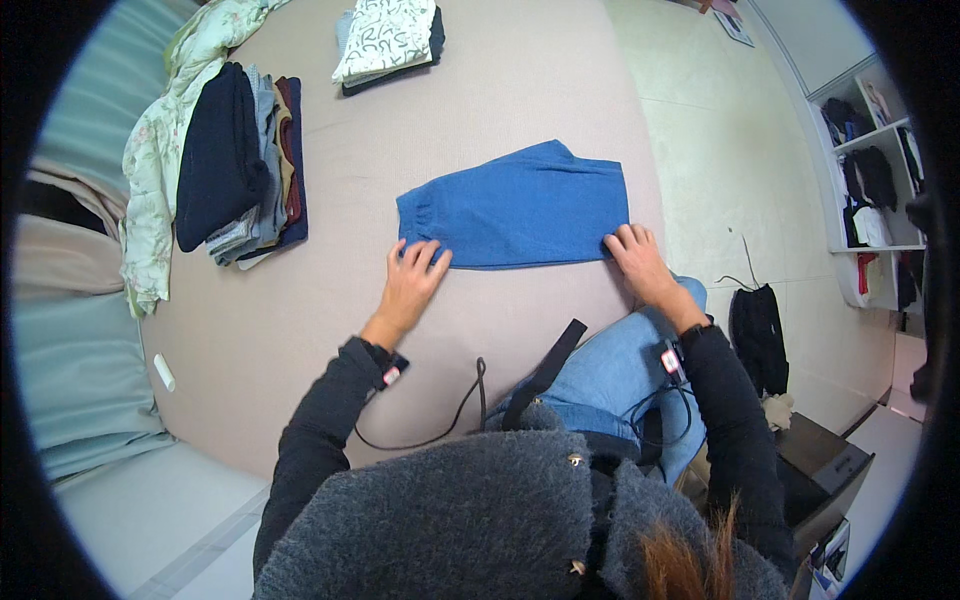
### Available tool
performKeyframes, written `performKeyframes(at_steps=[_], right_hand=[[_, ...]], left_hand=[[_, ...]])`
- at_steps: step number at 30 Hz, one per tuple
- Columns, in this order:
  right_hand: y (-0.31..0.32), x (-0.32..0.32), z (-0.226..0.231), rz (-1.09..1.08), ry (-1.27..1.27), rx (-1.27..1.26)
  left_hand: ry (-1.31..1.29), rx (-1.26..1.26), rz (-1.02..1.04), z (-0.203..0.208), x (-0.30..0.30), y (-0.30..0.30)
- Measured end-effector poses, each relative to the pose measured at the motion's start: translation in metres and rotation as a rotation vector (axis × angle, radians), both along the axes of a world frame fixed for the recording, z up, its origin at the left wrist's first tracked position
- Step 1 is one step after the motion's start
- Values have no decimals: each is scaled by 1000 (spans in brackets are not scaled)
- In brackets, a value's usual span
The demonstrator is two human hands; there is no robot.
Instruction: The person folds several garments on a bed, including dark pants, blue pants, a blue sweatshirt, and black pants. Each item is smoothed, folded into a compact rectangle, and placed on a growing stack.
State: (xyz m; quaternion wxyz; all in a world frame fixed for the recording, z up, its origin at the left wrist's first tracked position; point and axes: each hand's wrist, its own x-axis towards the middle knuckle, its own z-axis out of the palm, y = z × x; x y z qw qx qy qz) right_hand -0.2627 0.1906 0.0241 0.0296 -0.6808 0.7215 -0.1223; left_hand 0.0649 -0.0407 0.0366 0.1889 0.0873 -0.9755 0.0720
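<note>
Folded blue trousers lie flat on the pale pink bed sheet, with the gathered waistband to the left. My left hand touches the near corner of that waistband, its fingers bent and spread apart. At the opposite near corner, my right hand has its fingers curled together on the cloth. Its fingertips are partly hidden against the fabric. The near edge of the trousers runs fairly straight between the two hands.
Folded clothes form a stack at the left, beside a floral quilt. Another pile lies at the far side. Cables trail near my lap. Black clothing and open shelves are at the right, past the bed edge.
</note>
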Motion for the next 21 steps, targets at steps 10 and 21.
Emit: performKeyframes(at_steps=[10, 21], right_hand=[[-65, 48, -5, -178, -257, -287], [-102, 14, -51, -164, -21, -61]], left_hand=[[341, 591, 266, -4, -53, 20], [97, 390, 423, -55, -114, 23]])
